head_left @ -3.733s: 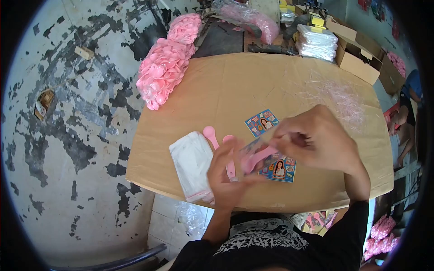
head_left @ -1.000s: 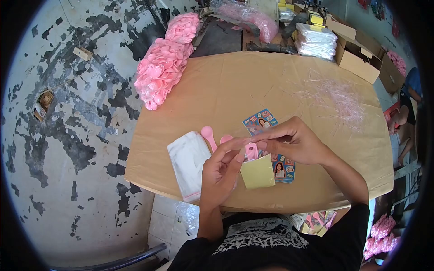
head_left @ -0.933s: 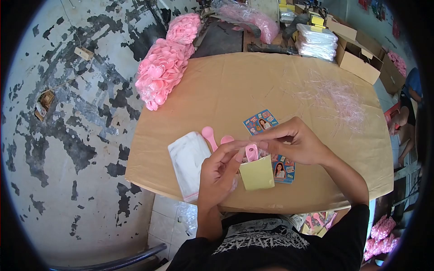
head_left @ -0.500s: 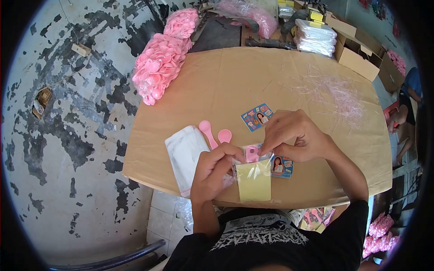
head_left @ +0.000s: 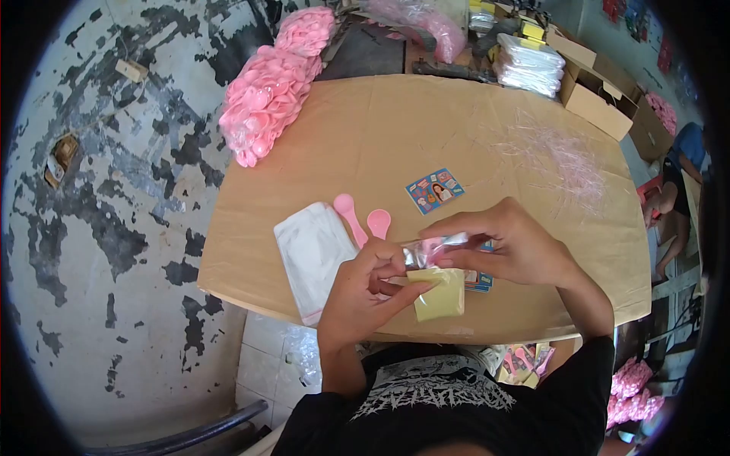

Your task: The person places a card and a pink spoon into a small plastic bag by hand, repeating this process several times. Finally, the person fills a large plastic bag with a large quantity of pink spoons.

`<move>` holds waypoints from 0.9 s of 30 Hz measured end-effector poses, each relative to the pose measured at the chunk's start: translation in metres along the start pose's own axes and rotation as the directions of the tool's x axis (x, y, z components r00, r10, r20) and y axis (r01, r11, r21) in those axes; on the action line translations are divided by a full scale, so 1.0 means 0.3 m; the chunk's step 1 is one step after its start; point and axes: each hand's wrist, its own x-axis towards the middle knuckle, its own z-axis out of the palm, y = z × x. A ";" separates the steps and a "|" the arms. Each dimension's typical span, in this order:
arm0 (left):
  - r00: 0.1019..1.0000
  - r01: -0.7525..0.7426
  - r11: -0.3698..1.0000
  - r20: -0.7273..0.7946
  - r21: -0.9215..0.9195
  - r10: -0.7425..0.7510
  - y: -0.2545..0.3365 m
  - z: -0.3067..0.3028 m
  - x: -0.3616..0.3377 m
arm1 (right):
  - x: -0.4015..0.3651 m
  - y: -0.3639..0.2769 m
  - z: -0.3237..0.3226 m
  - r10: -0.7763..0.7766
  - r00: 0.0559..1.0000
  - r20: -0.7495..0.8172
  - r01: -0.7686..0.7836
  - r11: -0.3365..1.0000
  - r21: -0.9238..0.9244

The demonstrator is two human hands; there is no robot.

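Over the near part of the table, both hands grip a small clear plastic bag (head_left: 442, 305) with a yellow card inside. My left hand (head_left: 361, 292) pinches its upper left side, thumb on the front. My right hand (head_left: 517, 247) pinches the top right, where the plastic is folded and shiny. A pink piece (head_left: 432, 248) shows between the hands, its form partly hidden. Left of them lie a pile of clear bags (head_left: 313, 251) and two pink spoons, one long (head_left: 350, 216) and one round-bowled (head_left: 379, 223). A blue picture card (head_left: 435, 191) lies beyond; more cards (head_left: 479, 282) are partly hidden under my right hand.
Bulging bags of pink spoons (head_left: 266, 99) stand at the table's back left. Thin plastic strands (head_left: 570, 163) lie on the right. Stacked plastic packs (head_left: 528, 67) and a cardboard box (head_left: 599, 102) are at the back right. Another person (head_left: 680, 182) sits at far right.
The bag's top has been folded over, and its lower edge has risen. My left thumb now presses on the front, and my right hand has lowered slightly to the fold.
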 end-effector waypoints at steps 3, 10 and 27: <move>0.995 -0.070 0.998 -0.076 0.000 0.070 0.010 -0.078 -0.073 | -0.041 0.003 -0.053 0.015 0.999 0.038 -0.015 1.000 0.009; 0.935 -0.015 0.873 -0.302 0.487 0.184 -0.070 -0.363 -0.335 | -0.152 -0.006 -0.194 0.206 0.896 0.394 0.033 0.854 -0.519; 0.960 0.020 0.446 -0.141 0.895 0.241 -0.151 -0.264 -0.317 | 0.368 0.157 0.291 0.094 0.936 0.339 0.076 0.888 -0.454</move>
